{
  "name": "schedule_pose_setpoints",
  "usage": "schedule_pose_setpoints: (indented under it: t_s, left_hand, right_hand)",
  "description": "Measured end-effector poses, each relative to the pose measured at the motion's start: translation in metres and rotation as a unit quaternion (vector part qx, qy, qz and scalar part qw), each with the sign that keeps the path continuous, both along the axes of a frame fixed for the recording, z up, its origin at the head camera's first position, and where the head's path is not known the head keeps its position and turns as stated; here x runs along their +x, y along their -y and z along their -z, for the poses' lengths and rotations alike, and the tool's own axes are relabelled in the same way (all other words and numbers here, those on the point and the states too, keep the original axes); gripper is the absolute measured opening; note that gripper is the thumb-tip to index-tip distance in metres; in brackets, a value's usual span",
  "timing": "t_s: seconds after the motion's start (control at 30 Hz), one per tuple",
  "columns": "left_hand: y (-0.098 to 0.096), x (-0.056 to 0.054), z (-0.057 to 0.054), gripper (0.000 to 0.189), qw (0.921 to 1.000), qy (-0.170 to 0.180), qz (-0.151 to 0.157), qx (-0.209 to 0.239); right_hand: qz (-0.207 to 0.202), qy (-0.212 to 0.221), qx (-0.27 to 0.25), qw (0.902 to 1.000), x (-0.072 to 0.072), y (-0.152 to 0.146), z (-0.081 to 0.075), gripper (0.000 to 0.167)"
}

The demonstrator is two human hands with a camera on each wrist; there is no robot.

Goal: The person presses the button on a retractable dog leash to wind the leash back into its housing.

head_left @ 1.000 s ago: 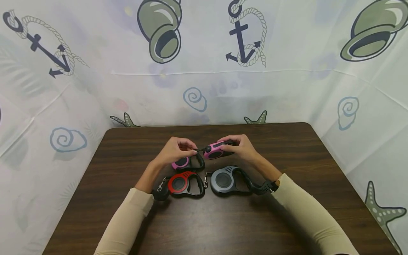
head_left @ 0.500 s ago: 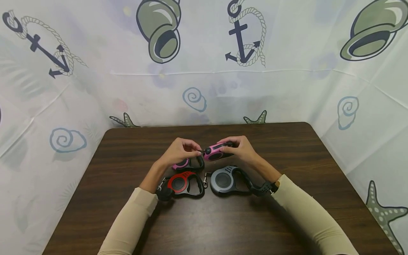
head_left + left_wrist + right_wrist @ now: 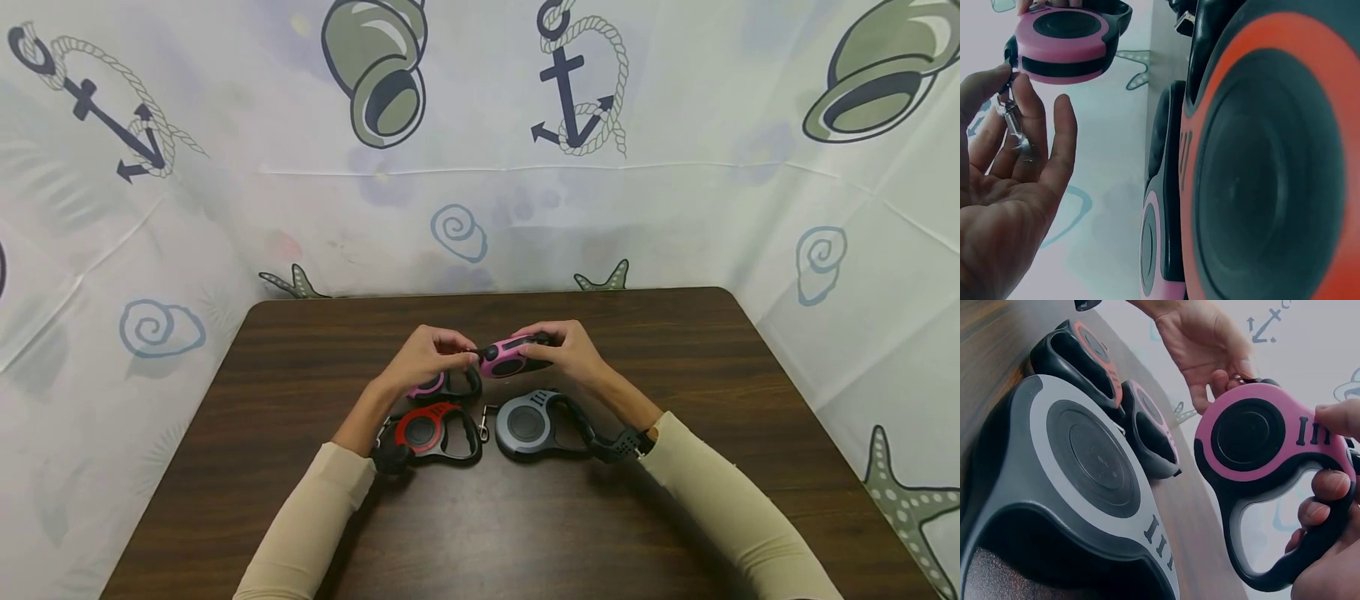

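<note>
My right hand (image 3: 576,352) grips a pink-and-black retractable dog leash (image 3: 504,357) above the table, with several fingers through its handle loop in the right wrist view. My left hand (image 3: 429,357) pinches the short black strap end close to the leash's outlet. From that pinch a silver snap clip (image 3: 1015,125) hangs in front of the left palm. Below the left hand lies a second pink leash (image 3: 427,386), partly covered by that hand. A red-and-black leash (image 3: 420,431) lies nearer me, and a grey-and-black leash (image 3: 527,423) sits to its right.
The dark wood table (image 3: 562,525) carries the three resting leashes near its middle. Beside the grey leash lies its metal clip (image 3: 483,429). A printed white cloth (image 3: 660,225) hangs behind the table and along both sides.
My left hand has moved slightly right, up to the held pink leash, and the strap showing between them has shortened. My right hand has barely moved.
</note>
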State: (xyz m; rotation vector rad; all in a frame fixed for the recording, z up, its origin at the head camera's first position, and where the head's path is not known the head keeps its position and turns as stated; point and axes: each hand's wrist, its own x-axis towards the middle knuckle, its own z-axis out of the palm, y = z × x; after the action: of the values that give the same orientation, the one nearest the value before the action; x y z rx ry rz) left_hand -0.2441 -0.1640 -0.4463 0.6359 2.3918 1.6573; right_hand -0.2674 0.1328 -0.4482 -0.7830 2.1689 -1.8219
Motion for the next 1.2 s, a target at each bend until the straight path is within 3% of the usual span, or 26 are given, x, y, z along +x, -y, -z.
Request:
schedule_pose_setpoints:
  t_s: [0.23, 0.53, 0.83, 1.2]
  left_hand:
    - [-0.005, -0.001, 0.002, 0.015, 0.9991, -0.033, -0.022, -0.013]
    - [-0.021, -0.001, 0.001, 0.027, 0.9941, -0.084, -0.039, -0.057]
    - [-0.034, -0.008, 0.003, 0.03, 0.9919, -0.077, -0.053, -0.086]
    - [-0.041, -0.018, 0.011, 0.029, 0.9885, -0.062, -0.044, -0.13]
  right_hand:
    - [0.01, 0.002, 0.004, 0.9999, -0.002, -0.002, 0.001, 0.028]
    - [0.016, 0.041, 0.0, 0.999, -0.005, -0.007, 0.001, 0.028]
    - [0.028, 0.071, -0.01, 0.9971, -0.015, -0.01, 0.002, 0.029]
    - [0.028, 0.098, 0.001, 0.9948, -0.029, -0.017, 0.017, 0.031]
